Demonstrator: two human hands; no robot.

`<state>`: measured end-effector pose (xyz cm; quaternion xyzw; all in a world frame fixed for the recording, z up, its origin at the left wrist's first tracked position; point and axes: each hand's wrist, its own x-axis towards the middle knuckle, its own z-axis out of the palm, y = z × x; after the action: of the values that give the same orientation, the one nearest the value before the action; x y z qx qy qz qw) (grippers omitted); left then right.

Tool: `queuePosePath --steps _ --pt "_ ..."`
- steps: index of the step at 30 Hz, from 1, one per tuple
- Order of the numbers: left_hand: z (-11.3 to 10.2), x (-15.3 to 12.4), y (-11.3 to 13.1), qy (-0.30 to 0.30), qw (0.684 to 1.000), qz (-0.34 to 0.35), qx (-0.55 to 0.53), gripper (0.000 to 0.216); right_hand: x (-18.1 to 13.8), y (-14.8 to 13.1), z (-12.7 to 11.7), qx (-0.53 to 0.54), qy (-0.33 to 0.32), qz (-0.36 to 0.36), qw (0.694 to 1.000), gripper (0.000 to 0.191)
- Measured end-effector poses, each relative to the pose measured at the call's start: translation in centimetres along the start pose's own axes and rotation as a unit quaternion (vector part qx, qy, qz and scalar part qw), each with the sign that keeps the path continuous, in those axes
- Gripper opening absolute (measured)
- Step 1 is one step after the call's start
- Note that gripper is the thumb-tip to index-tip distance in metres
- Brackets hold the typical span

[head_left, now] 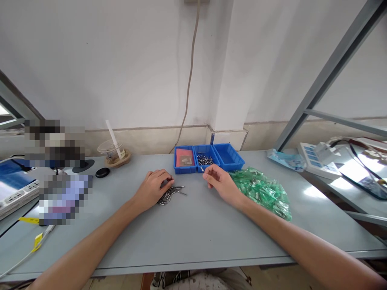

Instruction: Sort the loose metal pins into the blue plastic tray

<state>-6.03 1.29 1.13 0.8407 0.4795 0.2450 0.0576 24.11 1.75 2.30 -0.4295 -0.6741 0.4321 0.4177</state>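
A loose pile of slim metal pins (169,195) lies on the grey table. My left hand (154,187) rests at its left edge, fingers curled and thumb near the index finger; what they hold, if anything, is hidden. To the right, my right hand (222,183) is raised in a pinch just in front of the blue bins. A small shiny metal pin (202,170) shows at its fingertips. Behind it, the middle blue bin (198,166) holds many similar metal pins (204,159).
The left blue bin (176,165) contains a red packet (184,156); the right blue bin (231,159) stands beside the middle one. Green plastic bags (261,191) lie by my right forearm. A cup (110,150), black round object (102,172) and power strips flank the work area.
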Motion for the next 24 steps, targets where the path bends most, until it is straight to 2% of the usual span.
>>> queuePosePath --steps 3,5,10,17,21,24 --pt "-0.1 0.0 0.1 0.008 1.0 0.001 0.005 0.027 -0.3 0.0 0.1 -0.086 0.004 -0.04 0.996 0.023" --pt "0.0 -0.1 0.1 0.01 1.0 0.001 0.007 0.026 -0.5 0.0 0.2 -0.105 -0.003 -0.052 0.993 0.021" --pt "0.1 -0.2 0.1 0.019 1.0 0.006 0.004 0.027 -0.3 -0.2 0.2 -0.017 -0.012 -0.003 1.0 0.033" --pt "0.2 -0.3 0.5 0.007 1.0 0.006 -0.015 0.031 1.0 -0.3 -0.6 0.038 0.073 0.054 0.995 0.046" --pt "0.0 -0.3 1.0 0.005 0.999 0.023 -0.027 0.031 1.1 -0.2 -0.6 0.059 0.093 0.012 0.994 0.045" --pt "-0.4 -0.3 1.5 0.002 0.998 0.044 -0.04 0.031 0.5 -0.4 -0.2 0.03 0.057 -0.035 0.997 0.044"
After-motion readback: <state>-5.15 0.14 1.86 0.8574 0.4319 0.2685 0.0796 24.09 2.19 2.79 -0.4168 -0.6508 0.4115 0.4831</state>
